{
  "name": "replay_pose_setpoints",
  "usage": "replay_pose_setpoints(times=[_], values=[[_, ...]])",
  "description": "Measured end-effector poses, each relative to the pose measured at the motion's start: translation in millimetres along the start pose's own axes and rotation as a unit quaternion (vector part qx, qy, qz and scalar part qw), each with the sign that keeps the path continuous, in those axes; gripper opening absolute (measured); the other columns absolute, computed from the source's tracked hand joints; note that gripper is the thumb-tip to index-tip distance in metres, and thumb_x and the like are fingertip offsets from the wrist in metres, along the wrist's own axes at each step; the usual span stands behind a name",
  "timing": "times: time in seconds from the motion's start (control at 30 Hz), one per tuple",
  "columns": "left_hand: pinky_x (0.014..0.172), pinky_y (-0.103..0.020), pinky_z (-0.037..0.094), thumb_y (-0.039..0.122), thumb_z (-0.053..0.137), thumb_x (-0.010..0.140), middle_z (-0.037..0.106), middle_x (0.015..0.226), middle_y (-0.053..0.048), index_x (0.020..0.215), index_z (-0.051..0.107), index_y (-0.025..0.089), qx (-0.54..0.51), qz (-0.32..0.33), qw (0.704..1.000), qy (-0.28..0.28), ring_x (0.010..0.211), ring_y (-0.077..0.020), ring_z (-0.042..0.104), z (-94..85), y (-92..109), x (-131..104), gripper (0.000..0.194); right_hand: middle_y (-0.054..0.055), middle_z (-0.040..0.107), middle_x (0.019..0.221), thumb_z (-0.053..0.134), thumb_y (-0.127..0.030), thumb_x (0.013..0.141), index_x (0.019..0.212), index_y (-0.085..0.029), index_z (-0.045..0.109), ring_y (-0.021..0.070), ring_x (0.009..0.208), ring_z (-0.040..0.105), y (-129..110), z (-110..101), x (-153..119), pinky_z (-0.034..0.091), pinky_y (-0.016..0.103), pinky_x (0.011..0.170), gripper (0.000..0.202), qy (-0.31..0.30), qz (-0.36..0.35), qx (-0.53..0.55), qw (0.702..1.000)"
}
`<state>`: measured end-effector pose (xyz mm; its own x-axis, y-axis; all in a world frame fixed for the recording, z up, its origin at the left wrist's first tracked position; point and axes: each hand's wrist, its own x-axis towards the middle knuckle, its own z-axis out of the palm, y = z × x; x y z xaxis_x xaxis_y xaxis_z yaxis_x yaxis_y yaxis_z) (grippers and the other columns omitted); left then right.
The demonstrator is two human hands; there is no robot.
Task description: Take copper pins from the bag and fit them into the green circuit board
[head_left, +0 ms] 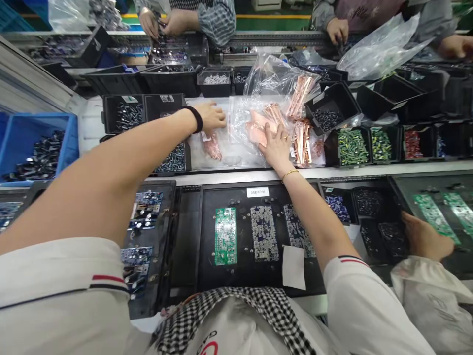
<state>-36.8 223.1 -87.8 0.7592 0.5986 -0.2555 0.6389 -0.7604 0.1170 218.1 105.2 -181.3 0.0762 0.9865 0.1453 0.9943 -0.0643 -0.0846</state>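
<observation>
And here is the pink pack point(257, 129), lying on the plastic-covered stretch of the counter point(236, 175), with the right hand point(276, 145) far the nearer of the two. Take twelve o'clock as straight away from the wearer: from that right hand the pack sits at about ten to eleven, touching the fingers, while from the left hand point(210, 117) it lies well across at about three, slightly toward four. Its long axis is hard to call, with fingers across it and clear film about it. The right hand is palm down, fingers a little spread on the pack; whether they pinch it, one cannot tell. Over on the left, the hand reaches in with fingers toward three, just above the small pink pouch point(212, 147), which slants from eleven to five; whether anything is gripped there, the view does not settle. Beyond the right fingers, copper strips point(274, 112) lean from eleven to five beside the pack, and at about one to two o'clock from that hand comes another copper bundle point(302, 142), running nearly twelve to six, close by the knuckles but apart from the pack.
</observation>
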Motion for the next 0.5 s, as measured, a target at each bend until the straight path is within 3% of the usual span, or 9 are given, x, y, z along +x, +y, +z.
replay_pose_setpoints(times=[0.1,0.17,0.23,0.37,0.5], values=[[0.119,-0.048,-0.004,0.095,0.033,0.071,0.059,0.133,-0.002,0.133,0.054,0.022,0.052,-0.016,0.996,0.066,0.137,-0.0252,0.023,-1.2,-27,-21,0.098,0.027,0.019,0.161,0.039,-0.061,0.096,0.16,-0.017,0.017,0.0447,0.142,0.033,0,2,0,0.026,0.061,0.111,0.08,-0.002,-0.003,-0.017,1.0],[0.118,-0.047,-0.007,0.101,0.014,0.066,0.062,0.124,0.002,0.139,0.047,0.02,0.056,-0.077,0.992,0.088,0.129,-0.0214,0.025,2.6,-42,-33,0.114,0.028,0.017,0.161,0.038,-0.061,0.097,0.16,-0.015,0.015,0.0447,0.141,0.033,0,2,-1,0.026,0.061,0.111,0.081,-0.006,-0.006,-0.026,1.0],[0.117,-0.047,-0.005,0.102,0.003,0.063,0.064,0.109,0.004,0.135,0.051,0.019,0.053,-0.127,0.988,0.077,0.118,-0.0185,0.029,10.0,-48,-35,0.12,0.028,0.017,0.161,0.037,-0.06,0.098,0.16,-0.016,0.015,0.0446,0.141,0.034,0,1,-1,0.025,0.06,0.111,0.08,-0.003,-0.009,-0.028,1.0],[0.116,-0.047,0.001,0.091,0.001,0.079,0.062,0.096,0.002,0.116,0.063,0.019,0.067,-0.174,0.975,0.12,0.111,-0.018,0.033,22.0,-38,-20,0.102,0.029,0.02,0.16,0.038,-0.06,0.097,0.16,-0.017,0.018,0.0437,0.142,0.034,0,3,0,0.026,0.059,0.111,0.078,0.004,-0.008,-0.025,1.0],[0.116,-0.048,-0.002,0.069,0.006,0.099,0.061,0.095,-0.001,0.101,0.064,0.021,0.106,-0.177,0.963,0.175,0.111,-0.019,0.034,9.5,-26,-21,0.075,0.029,0.02,0.16,0.042,-0.057,0.097,0.16,-0.017,0.018,0.0431,0.142,0.033,0,3,-1,0.026,0.057,0.111,0.078,0.002,-0.006,-0.023,1.0]])
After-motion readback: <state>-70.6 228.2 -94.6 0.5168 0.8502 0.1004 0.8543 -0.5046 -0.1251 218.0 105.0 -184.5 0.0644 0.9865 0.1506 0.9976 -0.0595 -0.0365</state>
